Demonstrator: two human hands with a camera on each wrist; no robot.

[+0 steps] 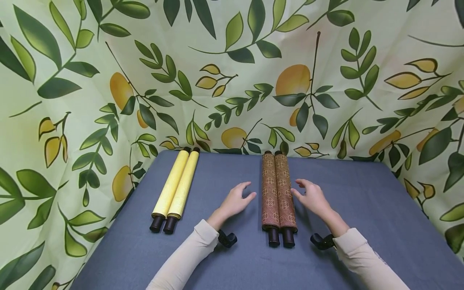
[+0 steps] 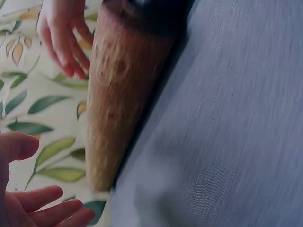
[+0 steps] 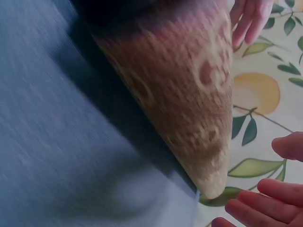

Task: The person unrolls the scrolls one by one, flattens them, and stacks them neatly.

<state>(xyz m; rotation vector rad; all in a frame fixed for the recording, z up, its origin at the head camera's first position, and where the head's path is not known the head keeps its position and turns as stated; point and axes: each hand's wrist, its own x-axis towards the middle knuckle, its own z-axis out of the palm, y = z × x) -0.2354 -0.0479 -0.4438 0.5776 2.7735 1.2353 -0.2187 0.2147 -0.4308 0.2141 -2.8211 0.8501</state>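
A brown scroll with a gold flower pattern lies lengthwise on the table, its two rolls side by side and dark knobs at their ends. To its left my left hand hovers with thumb and fingers spread, holding nothing. On the other side my right hand is close to the right-hand roll, fingers loosely bent and apart, also without anything in it. In the right wrist view the patterned roll stands beside the right fingers. The left wrist view has the roll near the left hand too.
A yellow scroll, also in two parallel rolls with dark knobs, lies at the left of the grey-blue table. A leaf-and-fruit printed cloth hangs behind and along the sides. Each wrist bears a black camera strap.
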